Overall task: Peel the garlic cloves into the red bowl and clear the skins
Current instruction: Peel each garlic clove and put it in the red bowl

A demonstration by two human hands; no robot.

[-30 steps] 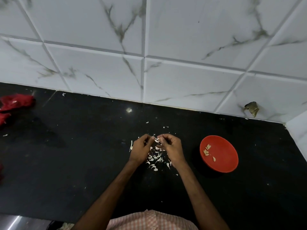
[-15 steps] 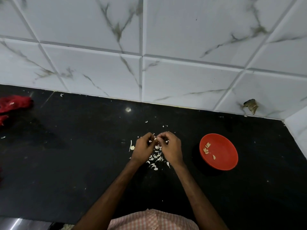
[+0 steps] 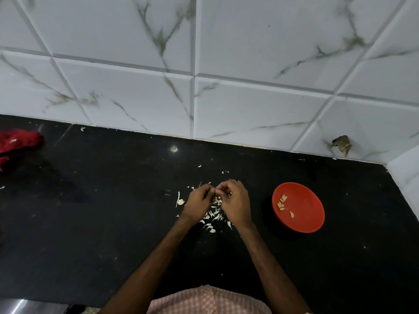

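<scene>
My left hand [image 3: 198, 203] and my right hand [image 3: 234, 201] meet fingertip to fingertip over the black counter, both pinching one small garlic clove [image 3: 216, 190] that the fingers mostly hide. Beneath and between the hands lies a scatter of white garlic skins [image 3: 212, 217]. One loose pale piece [image 3: 180, 202] lies just left of my left hand. The red bowl [image 3: 303, 214] sits to the right of my right hand, apart from it, with several peeled cloves [image 3: 281, 202] near its left side.
The black counter [image 3: 102, 223] ends at a white marble-look tiled wall [image 3: 226, 98] behind and at the right corner. A red cloth [image 3: 18, 141] lies at the far left. Stray skin flakes dot the counter behind the hands.
Both hands have stayed together over the skin pile, with only small finger movements on the clove. The bowl has not moved.
</scene>
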